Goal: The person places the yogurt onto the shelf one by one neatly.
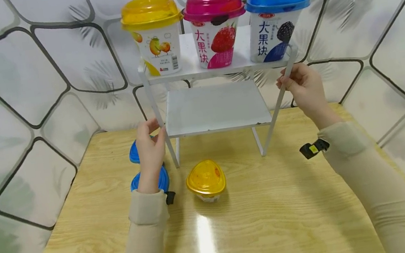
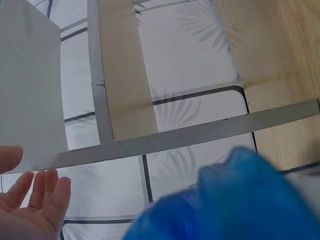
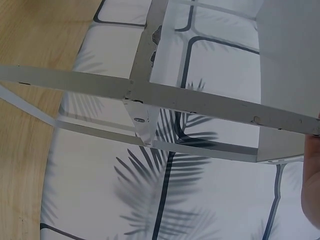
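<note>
A white two-tier rack (image 1: 217, 108) stands at the table's back, tilted cups aside, with three lidded cups on its top tier: yellow (image 1: 155, 35), pink (image 1: 215, 28) and blue (image 1: 276, 20). My left hand (image 1: 149, 154) holds the rack's left front post lightly, around lower-tier height. In the left wrist view the rail (image 2: 185, 135) passes between thumb and fingers of that hand (image 2: 37, 210). Higher up, my right hand (image 1: 308, 90) pinches the right front post just under the top tier. Only part of this hand (image 3: 312, 180) shows beside the rail (image 3: 215, 102) in the right wrist view.
A yellow-lidded cup (image 1: 206, 179) stands on the wooden table (image 1: 266, 215) before the rack. Two blue lids (image 1: 163, 180) are partly hidden by my left hand and wrist. Patterned wall covering (image 1: 2, 100) surrounds the table's back and sides. The lower tier holds nothing.
</note>
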The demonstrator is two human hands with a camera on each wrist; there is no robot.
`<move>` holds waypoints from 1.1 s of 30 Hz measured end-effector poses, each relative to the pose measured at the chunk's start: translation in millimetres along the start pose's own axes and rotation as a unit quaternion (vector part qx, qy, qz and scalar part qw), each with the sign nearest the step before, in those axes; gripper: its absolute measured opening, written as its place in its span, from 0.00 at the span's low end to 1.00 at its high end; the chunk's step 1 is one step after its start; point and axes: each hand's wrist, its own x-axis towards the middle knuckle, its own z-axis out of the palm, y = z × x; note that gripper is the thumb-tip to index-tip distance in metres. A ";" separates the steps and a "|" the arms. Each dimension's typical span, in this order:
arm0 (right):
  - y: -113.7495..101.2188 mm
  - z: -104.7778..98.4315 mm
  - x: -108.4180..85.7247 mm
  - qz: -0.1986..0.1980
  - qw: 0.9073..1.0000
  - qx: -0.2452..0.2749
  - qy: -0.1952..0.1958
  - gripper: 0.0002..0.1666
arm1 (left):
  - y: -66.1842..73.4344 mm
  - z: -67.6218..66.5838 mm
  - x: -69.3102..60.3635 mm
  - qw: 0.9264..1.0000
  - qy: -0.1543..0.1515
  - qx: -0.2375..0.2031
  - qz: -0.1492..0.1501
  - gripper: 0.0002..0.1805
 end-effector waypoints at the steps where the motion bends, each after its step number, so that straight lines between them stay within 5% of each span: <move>1: 0.2 -0.4 0.3 0.001 1.000 0.002 0.001 0.12 | 0.9 -1.0 -2.9 1.000 -0.009 0.005 0.000 0.15; 12: -1.2 -1.1 0.5 0.005 1.000 -0.015 0.006 0.11 | 4.4 0.4 -36.2 0.992 -0.120 0.030 0.000 0.17; 24: -0.6 0.2 -0.9 0.008 1.000 -0.013 0.008 0.11 | -3.1 7.9 -62.1 0.982 -0.179 0.052 -0.036 0.18; 33: -1.5 1.9 -1.4 0.007 1.000 0.005 0.009 0.11 | -10.4 16.7 -78.0 0.973 -0.222 0.059 -0.005 0.29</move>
